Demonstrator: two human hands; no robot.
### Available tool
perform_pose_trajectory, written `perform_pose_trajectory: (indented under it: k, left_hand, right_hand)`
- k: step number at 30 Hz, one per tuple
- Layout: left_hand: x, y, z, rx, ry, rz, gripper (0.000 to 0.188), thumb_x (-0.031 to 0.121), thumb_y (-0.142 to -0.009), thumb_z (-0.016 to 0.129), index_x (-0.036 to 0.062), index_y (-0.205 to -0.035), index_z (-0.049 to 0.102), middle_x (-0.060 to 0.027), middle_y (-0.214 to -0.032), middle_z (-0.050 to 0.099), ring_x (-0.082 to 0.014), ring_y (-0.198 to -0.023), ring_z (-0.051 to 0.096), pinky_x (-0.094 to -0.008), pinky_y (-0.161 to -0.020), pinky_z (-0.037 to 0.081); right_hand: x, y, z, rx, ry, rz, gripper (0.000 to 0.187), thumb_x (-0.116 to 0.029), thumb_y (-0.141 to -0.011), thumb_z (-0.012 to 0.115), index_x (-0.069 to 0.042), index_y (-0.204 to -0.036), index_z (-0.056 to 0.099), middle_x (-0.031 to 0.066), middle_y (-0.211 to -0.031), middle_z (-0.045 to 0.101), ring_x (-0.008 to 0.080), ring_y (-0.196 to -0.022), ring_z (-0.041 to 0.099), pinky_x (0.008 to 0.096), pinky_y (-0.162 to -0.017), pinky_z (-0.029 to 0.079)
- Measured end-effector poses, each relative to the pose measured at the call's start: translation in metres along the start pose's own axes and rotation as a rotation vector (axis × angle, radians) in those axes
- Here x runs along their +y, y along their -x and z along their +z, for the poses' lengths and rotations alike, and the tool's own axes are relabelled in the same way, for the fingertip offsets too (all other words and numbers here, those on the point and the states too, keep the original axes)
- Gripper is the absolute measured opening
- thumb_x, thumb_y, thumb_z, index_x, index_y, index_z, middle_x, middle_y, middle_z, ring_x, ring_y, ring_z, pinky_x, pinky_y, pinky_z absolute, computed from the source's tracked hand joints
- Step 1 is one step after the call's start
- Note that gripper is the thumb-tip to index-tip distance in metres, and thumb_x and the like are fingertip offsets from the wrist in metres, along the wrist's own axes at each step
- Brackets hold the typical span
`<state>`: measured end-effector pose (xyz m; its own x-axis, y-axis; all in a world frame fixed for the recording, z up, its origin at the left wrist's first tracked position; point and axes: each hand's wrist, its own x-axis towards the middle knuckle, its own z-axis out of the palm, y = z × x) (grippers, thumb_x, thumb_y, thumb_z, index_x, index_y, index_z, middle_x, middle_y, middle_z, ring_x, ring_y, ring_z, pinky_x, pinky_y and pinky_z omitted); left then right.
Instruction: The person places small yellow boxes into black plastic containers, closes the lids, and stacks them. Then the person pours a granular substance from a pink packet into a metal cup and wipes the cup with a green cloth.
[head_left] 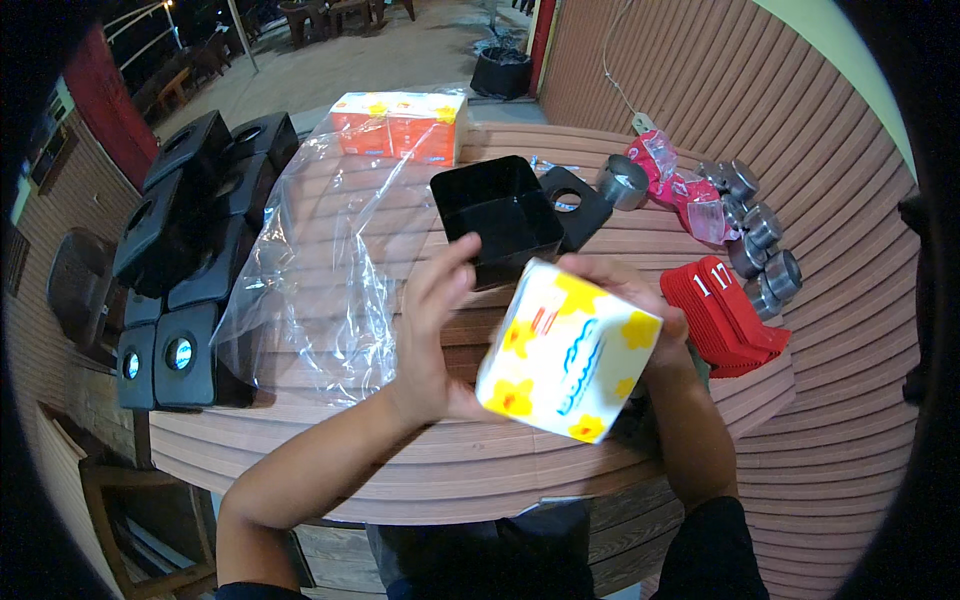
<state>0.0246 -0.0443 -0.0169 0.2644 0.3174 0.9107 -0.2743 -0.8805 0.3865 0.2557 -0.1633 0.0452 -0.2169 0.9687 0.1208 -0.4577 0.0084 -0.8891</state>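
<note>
Though transparent, plastic bag (325,270) left of packet (570,352).

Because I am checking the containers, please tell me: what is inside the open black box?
Inside the open black box, only black inner walls and floor show. Its near wall and the left hand hide a near part, so that part cannot be seen.

Left hand (425,330) has fingers (455,262) spread; right hand (640,288) is curled.
</note>
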Motion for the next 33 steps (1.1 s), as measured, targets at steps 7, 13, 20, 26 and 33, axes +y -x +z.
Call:
perform_pose_trajectory:
  k: [7,13,20,26,33]
  left_hand:
    - [-0.008,-0.011,-0.017,-0.215,-0.275,-0.277,0.071,0.052,-0.094,0.083,0.0042,-0.143,0.067,-0.0214,-0.158,0.058,-0.0473,-0.150,0.049,-0.0571,-0.123,0.039]
    - [-0.004,-0.015,-0.010,-0.207,-0.614,-0.266,0.034,0.019,-0.089,0.086,0.0107,-0.121,0.077,-0.0114,-0.144,0.065,-0.0421,-0.142,0.052,-0.0528,-0.118,0.042]
    - [0.018,-0.010,0.001,-0.433,-0.200,0.091,0.038,0.013,-0.091,0.080,0.0185,-0.129,0.081,-0.0020,-0.108,0.069,-0.0280,-0.122,0.064,-0.0557,-0.118,0.042]
    - [0.033,-0.001,0.004,-0.458,-0.418,0.391,0.047,0.023,-0.105,0.067,0.0272,-0.151,0.066,0.0009,-0.164,0.060,-0.0200,-0.155,0.051,-0.0535,-0.134,0.027]
    - [0.000,-0.008,-0.006,-0.037,-0.014,-0.052,0.130,0.054,-0.067,0.103,0.0144,-0.169,0.032,-0.0312,-0.169,0.040,-0.0449,-0.154,0.045,-0.0586,-0.129,0.031]
  right_hand:
    - [-0.004,-0.007,-0.001,0.159,0.267,-0.127,0.150,-0.061,-0.061,0.104,0.002,-0.173,0.026,0.0221,-0.160,0.055,0.0350,-0.148,0.058,0.0473,-0.126,0.046]
    - [0.011,0.001,-0.038,0.144,-0.215,-0.329,0.110,-0.028,-0.084,0.087,-0.003,-0.173,0.028,0.0228,-0.162,0.054,0.0385,-0.148,0.058,0.0543,-0.124,0.050]
    - [0.017,-0.006,-0.035,0.452,0.068,-0.476,0.104,-0.014,-0.082,0.085,-0.005,-0.170,0.031,0.0207,-0.160,0.054,0.0380,-0.149,0.057,0.0546,-0.124,0.050]
    - [0.012,-0.014,-0.005,0.474,0.352,-0.560,0.120,-0.024,-0.068,0.099,-0.006,-0.163,0.028,0.0207,-0.151,0.055,0.0351,-0.142,0.061,0.0490,-0.119,0.054]
    - [0.020,-0.015,-0.014,0.439,0.522,-0.584,0.125,-0.028,-0.065,0.107,-0.004,-0.160,0.029,0.0206,-0.153,0.055,0.0332,-0.143,0.060,0.0476,-0.119,0.053]
